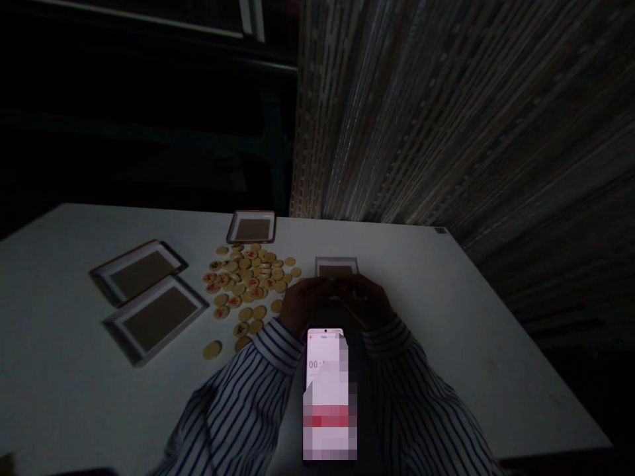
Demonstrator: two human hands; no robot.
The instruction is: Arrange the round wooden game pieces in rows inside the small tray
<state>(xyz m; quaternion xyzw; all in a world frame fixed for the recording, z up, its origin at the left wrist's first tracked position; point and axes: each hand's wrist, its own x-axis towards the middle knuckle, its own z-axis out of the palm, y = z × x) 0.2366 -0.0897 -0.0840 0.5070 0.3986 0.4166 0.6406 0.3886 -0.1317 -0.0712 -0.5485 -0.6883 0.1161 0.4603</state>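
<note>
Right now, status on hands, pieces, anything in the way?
Left hand and right hand close together, grip unclear. Round pieces spread to their left. Lit phone on hands' near side; hands partly hide nearest tray.

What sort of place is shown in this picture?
Probably a dim indoor room, its exact use unclear: a white table bears round pieces, some marked red, near what looks like a hanging curtain.

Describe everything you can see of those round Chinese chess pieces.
The Chinese chess pieces are round, thick, tan discs, perhaps wood or plastic. Some show red marks, a few dark ones; others look blank. They lie loosely heaped on the white table, some overlapping, with strays toward the left sleeve. A few lie near the left hand; contact is unclear.
</note>
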